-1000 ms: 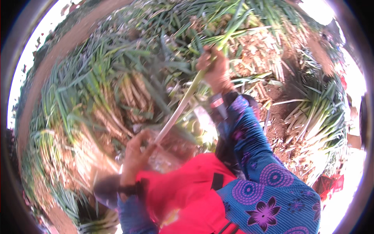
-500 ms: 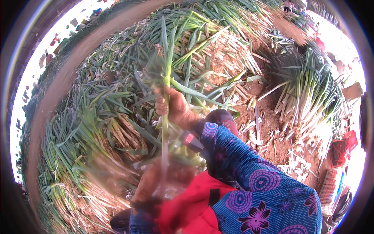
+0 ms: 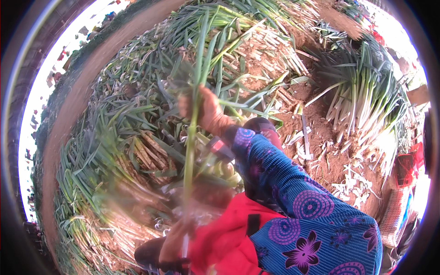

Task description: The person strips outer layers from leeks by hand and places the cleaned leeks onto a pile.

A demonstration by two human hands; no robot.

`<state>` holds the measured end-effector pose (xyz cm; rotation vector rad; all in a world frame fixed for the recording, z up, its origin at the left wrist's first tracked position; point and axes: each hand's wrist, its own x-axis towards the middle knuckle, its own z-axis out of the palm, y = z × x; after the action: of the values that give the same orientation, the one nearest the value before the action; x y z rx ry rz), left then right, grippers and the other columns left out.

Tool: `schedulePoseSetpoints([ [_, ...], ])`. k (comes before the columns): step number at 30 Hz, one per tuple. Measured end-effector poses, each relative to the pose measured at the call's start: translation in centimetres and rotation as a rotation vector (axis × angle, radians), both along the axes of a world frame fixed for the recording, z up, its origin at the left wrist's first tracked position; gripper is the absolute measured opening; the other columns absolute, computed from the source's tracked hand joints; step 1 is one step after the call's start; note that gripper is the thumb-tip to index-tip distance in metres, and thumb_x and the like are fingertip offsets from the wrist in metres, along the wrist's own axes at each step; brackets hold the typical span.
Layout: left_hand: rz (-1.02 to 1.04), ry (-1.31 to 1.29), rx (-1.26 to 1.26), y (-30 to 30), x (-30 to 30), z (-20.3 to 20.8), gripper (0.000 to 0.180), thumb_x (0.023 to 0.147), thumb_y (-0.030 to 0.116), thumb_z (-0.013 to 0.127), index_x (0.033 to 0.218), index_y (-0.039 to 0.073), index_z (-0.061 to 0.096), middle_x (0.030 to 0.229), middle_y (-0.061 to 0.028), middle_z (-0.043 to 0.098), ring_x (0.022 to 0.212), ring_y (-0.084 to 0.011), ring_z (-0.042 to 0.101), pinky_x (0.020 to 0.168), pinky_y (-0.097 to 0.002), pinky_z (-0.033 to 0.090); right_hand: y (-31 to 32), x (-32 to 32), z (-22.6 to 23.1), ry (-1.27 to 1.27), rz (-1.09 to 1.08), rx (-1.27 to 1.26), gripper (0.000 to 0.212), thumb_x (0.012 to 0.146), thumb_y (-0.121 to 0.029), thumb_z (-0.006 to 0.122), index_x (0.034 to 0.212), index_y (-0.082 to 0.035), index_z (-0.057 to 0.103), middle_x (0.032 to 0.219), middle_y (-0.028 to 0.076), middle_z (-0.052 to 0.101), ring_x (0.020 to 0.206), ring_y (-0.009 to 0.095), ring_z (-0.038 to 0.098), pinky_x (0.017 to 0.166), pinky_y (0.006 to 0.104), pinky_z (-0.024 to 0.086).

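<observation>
A long green onion [image 3: 190, 153] stands nearly upright in front of me, its leaves pointing away and its pale end toward my lap. My right hand [image 3: 208, 110] is closed around it where the green leaves begin. Down by the red cloth on my lap, my left hand [image 3: 176, 236] is at the pale lower end, fingers bent around it and slightly blurred. The root tip is hidden by that hand. Beneath and beyond lie loose green leaves [image 3: 133, 112] in a thick layer.
A bundle of cleaned green onions [image 3: 362, 105] with white stems lies at the right on brown soil. Unpeeled green onions [image 3: 110, 233] are heaped at the left, and others [image 3: 270, 55] lie ahead. Peeled scraps [image 3: 355, 185] litter the soil. A basket [image 3: 395, 215] stands at the far right.
My left hand has slid down the stalk toward my lap. My right hand has moved slightly up and away, still gripping the green onion. The view has shifted a little.
</observation>
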<state>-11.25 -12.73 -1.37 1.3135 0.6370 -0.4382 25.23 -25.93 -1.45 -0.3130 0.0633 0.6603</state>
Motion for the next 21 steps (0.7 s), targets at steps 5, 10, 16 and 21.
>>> schedulePoseSetpoints([
  [5, 0.098, -0.193, 0.031, 0.2, 0.3, -1.8, 0.026, 0.098, 0.026, 0.048, 0.099, 0.001, 0.055, 0.067, -0.0014, 0.046, 0.056, -0.0125, 0.046, 0.052, -0.0272, 0.041, 2.2, -7.1, -0.3, 0.058, 0.208, 0.142, 0.030, 0.090, -0.033, 0.052, 0.105, -0.008, 0.050, 0.081, 0.010, 0.057, 0.066, 0.023, 0.057, 0.062, 0.0382, 0.050],
  [10, -0.053, -0.083, 0.095, -0.1, 3.7, -2.4, 0.028, 0.093, 0.026, 0.059, 0.115, 0.009, 0.057, 0.092, -0.0143, 0.061, 0.079, -0.0254, 0.057, 0.071, -0.0400, 0.049, 2.2, -12.8, 1.2, -0.066, 0.000, -0.205, 0.034, 0.095, -0.043, 0.044, 0.105, -0.012, 0.050, 0.065, 0.001, 0.052, 0.046, 0.013, 0.045, 0.042, 0.0259, 0.036],
  [16, -0.275, -0.071, 0.324, -3.0, 5.7, -0.3, 0.034, 0.098, 0.035, 0.047, 0.108, 0.005, 0.061, 0.085, -0.0047, 0.056, 0.076, -0.0160, 0.052, 0.062, -0.0296, 0.043, -4.7, -8.9, 3.1, -0.198, -0.254, -0.078, 0.033, 0.098, -0.040, 0.040, 0.111, -0.011, 0.046, 0.061, 0.001, 0.047, 0.041, 0.011, 0.037, 0.038, 0.0250, 0.029],
  [21, -0.419, -0.087, 0.386, -2.4, 6.6, -1.1, 0.033, 0.097, 0.036, 0.049, 0.106, 0.007, 0.062, 0.096, -0.0099, 0.057, 0.080, -0.0152, 0.058, 0.067, -0.0323, 0.047, -14.7, -7.8, 7.5, -0.274, -0.501, -0.157, 0.029, 0.098, -0.040, 0.042, 0.110, -0.015, 0.048, 0.061, 0.000, 0.049, 0.041, 0.011, 0.037, 0.037, 0.0247, 0.027],
])
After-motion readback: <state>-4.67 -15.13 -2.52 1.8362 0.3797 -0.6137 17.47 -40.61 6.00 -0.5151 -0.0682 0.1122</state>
